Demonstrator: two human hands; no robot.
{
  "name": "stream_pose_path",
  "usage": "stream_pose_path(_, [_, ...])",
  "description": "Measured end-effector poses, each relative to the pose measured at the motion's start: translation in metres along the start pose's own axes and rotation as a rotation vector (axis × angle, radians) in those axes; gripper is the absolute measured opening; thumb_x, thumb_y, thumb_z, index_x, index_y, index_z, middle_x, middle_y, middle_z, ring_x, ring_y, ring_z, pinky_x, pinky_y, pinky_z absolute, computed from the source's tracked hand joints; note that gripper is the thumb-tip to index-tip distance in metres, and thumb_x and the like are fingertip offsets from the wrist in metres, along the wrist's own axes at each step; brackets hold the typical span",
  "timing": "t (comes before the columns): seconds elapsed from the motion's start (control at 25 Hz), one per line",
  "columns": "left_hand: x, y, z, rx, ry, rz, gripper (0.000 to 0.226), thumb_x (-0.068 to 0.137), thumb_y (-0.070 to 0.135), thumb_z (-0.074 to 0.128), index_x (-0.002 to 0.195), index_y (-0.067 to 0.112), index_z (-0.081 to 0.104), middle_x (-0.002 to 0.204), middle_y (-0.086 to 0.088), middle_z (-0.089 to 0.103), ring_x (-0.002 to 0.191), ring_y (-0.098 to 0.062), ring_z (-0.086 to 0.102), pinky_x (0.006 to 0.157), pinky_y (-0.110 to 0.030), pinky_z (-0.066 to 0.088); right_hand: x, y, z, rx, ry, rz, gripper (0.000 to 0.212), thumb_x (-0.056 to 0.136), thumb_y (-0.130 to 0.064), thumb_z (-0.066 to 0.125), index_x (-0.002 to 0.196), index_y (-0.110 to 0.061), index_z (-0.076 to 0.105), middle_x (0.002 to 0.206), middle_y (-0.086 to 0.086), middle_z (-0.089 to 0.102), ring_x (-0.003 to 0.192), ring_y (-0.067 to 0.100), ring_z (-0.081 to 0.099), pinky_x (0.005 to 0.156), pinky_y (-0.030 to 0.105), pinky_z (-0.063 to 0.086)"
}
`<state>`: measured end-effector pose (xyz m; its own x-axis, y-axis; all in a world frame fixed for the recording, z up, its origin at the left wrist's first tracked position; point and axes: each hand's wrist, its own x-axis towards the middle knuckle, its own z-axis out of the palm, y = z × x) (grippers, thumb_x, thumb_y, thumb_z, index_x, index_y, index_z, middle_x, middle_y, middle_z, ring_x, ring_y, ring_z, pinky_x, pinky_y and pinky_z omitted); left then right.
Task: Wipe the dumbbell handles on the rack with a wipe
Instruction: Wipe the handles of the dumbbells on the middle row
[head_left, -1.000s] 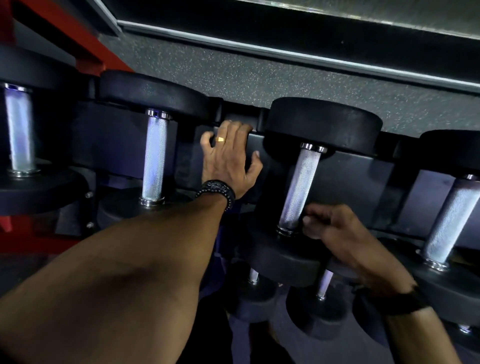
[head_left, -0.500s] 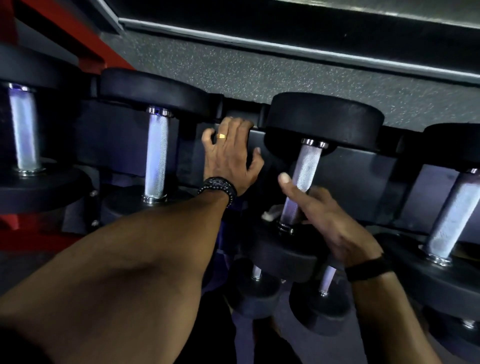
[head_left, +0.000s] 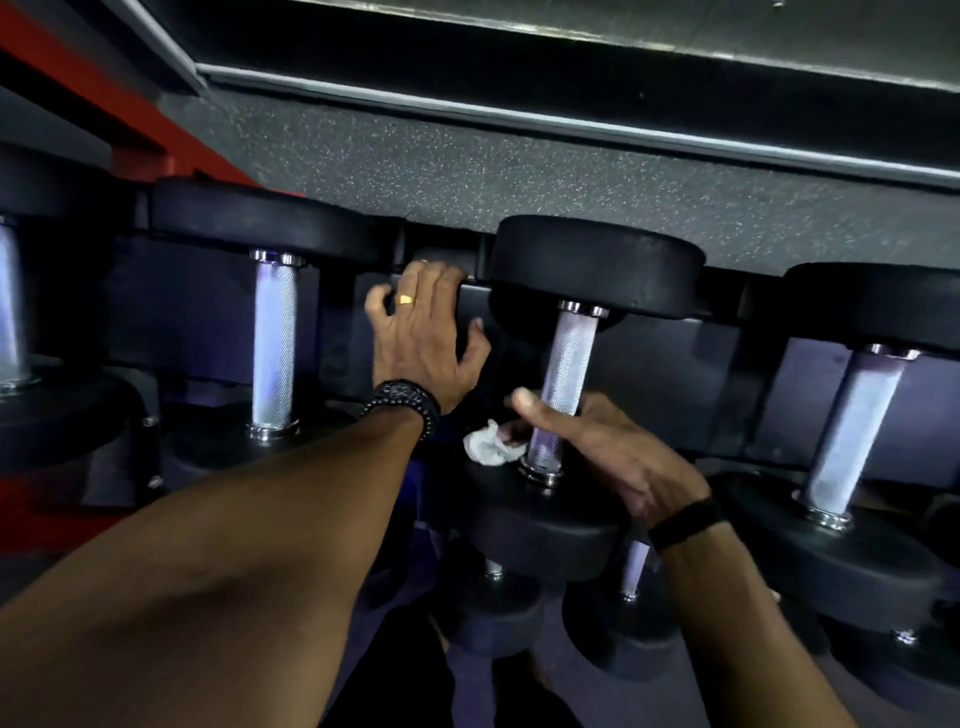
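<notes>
Black dumbbells with knurled silver handles lie side by side on the dark rack (head_left: 675, 374). My right hand (head_left: 608, 447) wraps around the lower part of the middle dumbbell handle (head_left: 569, 358), thumb across the front, and holds a crumpled white wipe (head_left: 488, 444) that sticks out on the handle's left side. My left hand (head_left: 421, 332), with a gold ring and a beaded bracelet, grips the rack's top edge between two dumbbell heads. Another handle (head_left: 274, 343) stands to the left and one (head_left: 852, 431) to the right.
A lower tier holds smaller dumbbells (head_left: 631, 571) under my right wrist. Speckled grey floor (head_left: 467, 166) lies beyond the rack, with a red frame (head_left: 78, 93) at the upper left. A further dumbbell handle (head_left: 10, 312) shows at the left edge.
My right hand rose from the dumbbell's lower head onto the middle handle and closed around it; the white wipe now shows at its left. My left hand stayed on the rack edge.
</notes>
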<state>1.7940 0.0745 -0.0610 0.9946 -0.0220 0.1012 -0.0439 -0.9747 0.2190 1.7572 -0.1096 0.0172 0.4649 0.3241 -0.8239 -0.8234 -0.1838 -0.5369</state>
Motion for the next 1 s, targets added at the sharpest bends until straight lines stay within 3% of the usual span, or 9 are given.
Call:
stream_pose_path(0.08, [0.001, -0.001, 0.000, 0.004, 0.002, 0.003, 0.053, 0.079, 0.036, 0.047, 0.122, 0.007, 0.055, 0.125, -0.009, 0.058, 0.125, -0.028, 0.049, 0.098, -0.047, 0.026, 0.005, 0.000, 0.003, -0.021, 0.028, -0.054, 0.038, 0.076, -0.039, 0.077, 0.096, -0.007, 0.074, 0.089, 0.006, 0.076, 0.077, 0.011, 0.068, 0.072, 0.021, 0.053])
stream_pose_path(0.24, [0.002, 0.000, 0.000, 0.006, -0.012, 0.008, 0.052, 0.080, 0.036, 0.047, 0.123, 0.007, 0.054, 0.126, -0.009, 0.058, 0.125, -0.028, 0.048, 0.099, -0.047, 0.024, 0.010, 0.006, 0.007, 0.062, 0.070, -0.050, 0.040, 0.072, -0.024, 0.085, 0.104, -0.003, 0.071, 0.092, 0.017, 0.075, 0.088, 0.023, 0.073, 0.079, 0.033, 0.057])
stream_pose_path(0.4, [0.001, -0.001, 0.001, 0.019, -0.007, 0.006, 0.052, 0.081, 0.036, 0.046, 0.123, 0.007, 0.053, 0.126, -0.009, 0.057, 0.125, -0.027, 0.046, 0.099, -0.046, 0.022, 0.011, 0.007, 0.007, 0.110, 0.061, -0.058, 0.040, 0.072, -0.014, 0.085, 0.109, -0.008, 0.069, 0.080, 0.008, 0.074, 0.070, 0.011, 0.069, 0.061, 0.019, 0.052])
stream_pose_path(0.56, [0.001, 0.000, 0.000, 0.035, -0.018, 0.007, 0.051, 0.082, 0.036, 0.045, 0.124, 0.007, 0.052, 0.127, -0.009, 0.056, 0.125, -0.028, 0.046, 0.099, -0.046, 0.022, 0.012, 0.007, 0.006, 0.110, 0.043, -0.060, 0.048, 0.067, -0.006, 0.087, 0.111, -0.008, 0.067, 0.080, 0.009, 0.072, 0.070, 0.014, 0.068, 0.061, 0.021, 0.054])
stream_pose_path(0.64, [0.001, 0.000, 0.000, 0.033, -0.022, 0.004, 0.051, 0.083, 0.036, 0.044, 0.124, 0.006, 0.051, 0.127, -0.009, 0.056, 0.126, -0.028, 0.045, 0.099, -0.046, 0.022, 0.012, 0.011, 0.006, 0.070, 0.058, -0.118, 0.061, 0.055, 0.000, 0.090, 0.110, -0.002, 0.066, 0.084, 0.011, 0.070, 0.072, 0.016, 0.065, 0.061, 0.021, 0.054])
stream_pose_path(0.72, [0.001, 0.000, 0.000, 0.028, -0.025, 0.005, 0.051, 0.083, 0.036, 0.044, 0.124, 0.007, 0.051, 0.127, -0.009, 0.056, 0.126, -0.027, 0.045, 0.099, -0.046, 0.022, 0.008, 0.015, 0.007, -0.005, 0.131, -0.179, 0.061, 0.049, -0.005, 0.082, 0.107, 0.001, 0.065, 0.084, 0.009, 0.067, 0.073, 0.014, 0.061, 0.061, 0.019, 0.052])
stream_pose_path(0.84, [0.002, -0.001, 0.000, 0.033, -0.033, 0.005, 0.052, 0.083, 0.037, 0.044, 0.125, 0.007, 0.051, 0.127, -0.010, 0.056, 0.126, -0.028, 0.045, 0.099, -0.046, 0.022, -0.004, 0.017, 0.001, -0.358, 0.280, -0.246, 0.054, 0.052, -0.018, 0.087, 0.100, -0.012, 0.063, 0.082, -0.003, 0.067, 0.069, 0.009, 0.058, 0.059, 0.015, 0.046])
stream_pose_path(0.92, [0.002, 0.000, -0.001, 0.032, -0.039, -0.001, 0.052, 0.083, 0.037, 0.043, 0.125, 0.007, 0.051, 0.127, -0.010, 0.056, 0.126, -0.027, 0.044, 0.100, -0.046, 0.022, -0.015, 0.018, -0.002, -0.540, 0.360, -0.287, 0.063, 0.053, -0.025, 0.091, 0.107, -0.016, 0.059, 0.091, -0.005, 0.065, 0.073, 0.002, 0.059, 0.058, 0.005, 0.040])
stream_pose_path(1.0, [0.002, 0.000, -0.001, 0.026, -0.045, -0.007, 0.052, 0.084, 0.037, 0.042, 0.125, 0.007, 0.051, 0.128, -0.009, 0.056, 0.126, -0.027, 0.044, 0.100, -0.047, 0.023, -0.024, 0.025, -0.001, -0.566, 0.451, -0.369, 0.071, 0.056, -0.018, 0.091, 0.117, -0.018, 0.054, 0.099, -0.006, 0.061, 0.080, -0.003, 0.060, 0.063, -0.002, 0.035])
